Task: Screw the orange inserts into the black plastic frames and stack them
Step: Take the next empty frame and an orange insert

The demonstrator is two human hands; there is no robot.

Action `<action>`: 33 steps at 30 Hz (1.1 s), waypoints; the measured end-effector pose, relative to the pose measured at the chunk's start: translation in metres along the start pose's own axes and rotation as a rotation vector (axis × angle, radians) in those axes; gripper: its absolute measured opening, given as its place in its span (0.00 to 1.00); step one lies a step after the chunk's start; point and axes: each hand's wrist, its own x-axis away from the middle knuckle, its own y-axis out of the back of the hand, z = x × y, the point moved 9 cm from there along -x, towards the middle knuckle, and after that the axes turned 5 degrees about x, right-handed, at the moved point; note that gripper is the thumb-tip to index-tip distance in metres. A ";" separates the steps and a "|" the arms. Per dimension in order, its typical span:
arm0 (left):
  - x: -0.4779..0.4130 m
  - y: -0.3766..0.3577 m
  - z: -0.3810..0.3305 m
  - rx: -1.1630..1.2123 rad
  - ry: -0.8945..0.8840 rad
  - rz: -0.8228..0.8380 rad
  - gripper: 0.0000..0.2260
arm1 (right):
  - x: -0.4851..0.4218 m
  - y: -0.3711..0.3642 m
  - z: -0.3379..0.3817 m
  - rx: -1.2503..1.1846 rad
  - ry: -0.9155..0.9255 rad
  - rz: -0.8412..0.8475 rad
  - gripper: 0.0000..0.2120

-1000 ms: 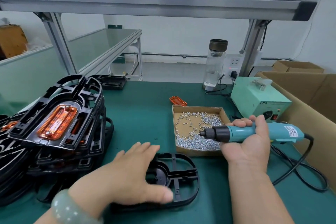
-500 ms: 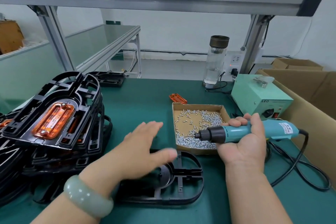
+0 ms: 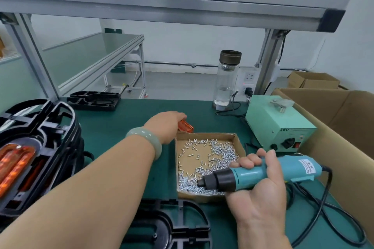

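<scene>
On the tabletop [image 3: 121,119], the insert [image 3: 187,127] is held by the fingers [image 3: 179,117] of the left hand [image 3: 166,127], and the screw box [image 3: 204,135] is set just right of them, nearer. The screwdriver [image 3: 249,177] is gripped by the right hand [image 3: 261,194] over its near corner. A frame [image 3: 182,226] is laid nearer than both hands, the stack of frames [image 3: 40,147] left of the left fingers, the power unit [image 3: 277,125] beyond the right ones.
</scene>
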 end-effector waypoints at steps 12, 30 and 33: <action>-0.005 -0.015 0.028 -0.389 0.118 0.023 0.14 | -0.002 0.000 -0.002 0.002 -0.007 0.003 0.07; 0.161 0.048 0.006 0.260 0.205 -0.474 0.15 | 0.005 -0.006 -0.003 0.021 -0.007 0.040 0.10; 0.186 0.058 -0.008 0.229 0.143 -0.521 0.15 | 0.006 -0.006 -0.003 0.026 -0.005 0.035 0.09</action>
